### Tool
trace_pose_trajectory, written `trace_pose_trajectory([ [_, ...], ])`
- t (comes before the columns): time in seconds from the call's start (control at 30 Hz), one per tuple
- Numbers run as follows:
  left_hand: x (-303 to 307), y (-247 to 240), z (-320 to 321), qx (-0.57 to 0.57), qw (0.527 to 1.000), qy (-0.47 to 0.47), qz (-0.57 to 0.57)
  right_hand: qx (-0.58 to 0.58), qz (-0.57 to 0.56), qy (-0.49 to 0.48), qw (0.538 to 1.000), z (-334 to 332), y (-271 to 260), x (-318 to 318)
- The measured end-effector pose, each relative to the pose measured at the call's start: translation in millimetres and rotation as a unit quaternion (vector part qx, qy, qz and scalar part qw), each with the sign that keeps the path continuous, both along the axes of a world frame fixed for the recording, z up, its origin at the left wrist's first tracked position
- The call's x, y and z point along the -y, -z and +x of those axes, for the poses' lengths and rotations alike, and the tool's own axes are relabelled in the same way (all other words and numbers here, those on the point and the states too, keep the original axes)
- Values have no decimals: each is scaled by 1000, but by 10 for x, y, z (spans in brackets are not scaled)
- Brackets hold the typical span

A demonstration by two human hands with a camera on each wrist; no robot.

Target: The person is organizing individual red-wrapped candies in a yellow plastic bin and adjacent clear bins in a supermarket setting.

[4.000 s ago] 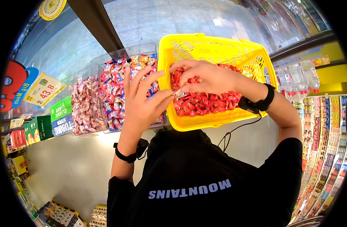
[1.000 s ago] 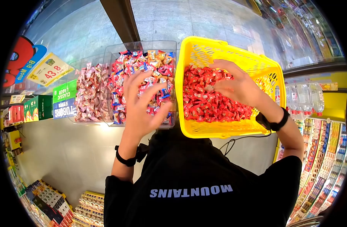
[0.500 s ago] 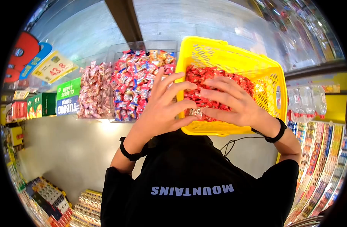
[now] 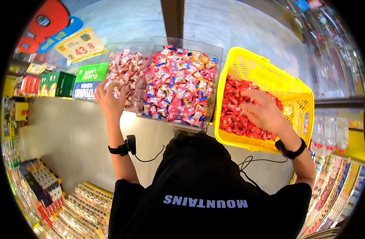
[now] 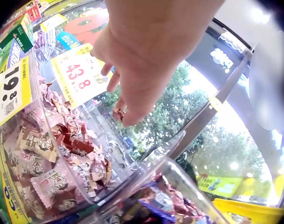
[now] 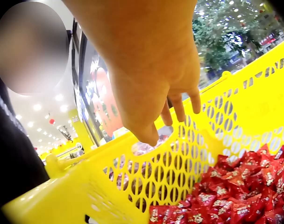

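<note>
My left hand [image 4: 112, 99] is over the left clear bin of pink wrapped candies [image 4: 126, 65]. In the left wrist view, a small wrapped candy [image 5: 118, 113] shows between its thumb and fingertips. My right hand [image 4: 264, 111] hovers over the yellow basket [image 4: 230, 55], fingers loosely bent and apart, with nothing seen in them. Red wrapped candies [image 6: 244, 186] fill the basket's bottom below that hand. Between the pink candies and the basket stands a clear bin of mixed red, blue and orange wrapped candies [image 4: 178, 85].
A yellow price sign [image 4: 81, 44] stands behind the pink candies, with green and blue cartons [image 4: 91, 73] at their left. Clear plastic bottles [image 4: 329, 131] stand right of the basket. A window [image 4: 222, 24] lies behind the bins. A cable [image 4: 150, 159] runs from the left wrist.
Half a second ago both hands met at the basket's left side with a pale candy between them. The left hand has since gone left to the pink candies; the right stays over the basket.
</note>
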State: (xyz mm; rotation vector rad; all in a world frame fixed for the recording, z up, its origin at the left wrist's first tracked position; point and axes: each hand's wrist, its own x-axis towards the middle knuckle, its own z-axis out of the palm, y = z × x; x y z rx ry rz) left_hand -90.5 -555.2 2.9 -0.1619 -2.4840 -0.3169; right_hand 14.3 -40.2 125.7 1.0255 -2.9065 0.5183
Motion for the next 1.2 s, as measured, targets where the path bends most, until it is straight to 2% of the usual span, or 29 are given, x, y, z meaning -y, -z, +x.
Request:
trace_pose_trajectory([
  [0.1, 25, 152, -154, 7, 1000, 10, -7, 19, 32, 77, 996, -50, 75, -205],
  [0.17, -179, -75, -118, -5, 999, 27, 26, 42, 45, 131, 989, -84, 185, -403],
  [0.23, -431, -311, -21, -22, 997, 43, 64, 120, 60, 178, 975, -130, 271, -597],
  [0.3, -795, -518, 101, -21, 986, 125, 108, 184, 81, 200, 959, -173, 361, -771],
  [0.4, -1285, -469, 194, 20, 967, 233, 97, 244, 117, 202, 941, -269, 576, -920],
  [0.53, -1774, -215, 302, 135, 954, 262, 44, 254, 166, 157, 940, -390, 903, -981],
  [0.63, -1903, 20, 325, 177, 951, 250, -44, 157, 129, 123, 971, -432, 1213, -1007],
  [0.77, -1921, 2, 317, 195, 947, 253, -39, 266, 223, 134, 928, -612, 1279, -915],
  [0.87, -1913, 6, 308, 202, 946, 252, -33, 215, 266, 185, 921, -546, 1287, -798],
  [1.0, -1921, 26, 313, 203, 946, 251, -31, 153, 190, 244, 939, -445, 1453, -737],
  [1.1, -1920, 32, 314, 199, 947, 251, -34, 159, 250, 237, 925, -446, 1471, -696],
  [1.13, -1915, 31, 314, 200, 946, 252, -34, 104, 216, 233, 942, -434, 1567, -722],
  [1.2, -1918, 35, 309, 202, 946, 254, -27, 96, 226, 229, 942, -414, 1616, -758],
])
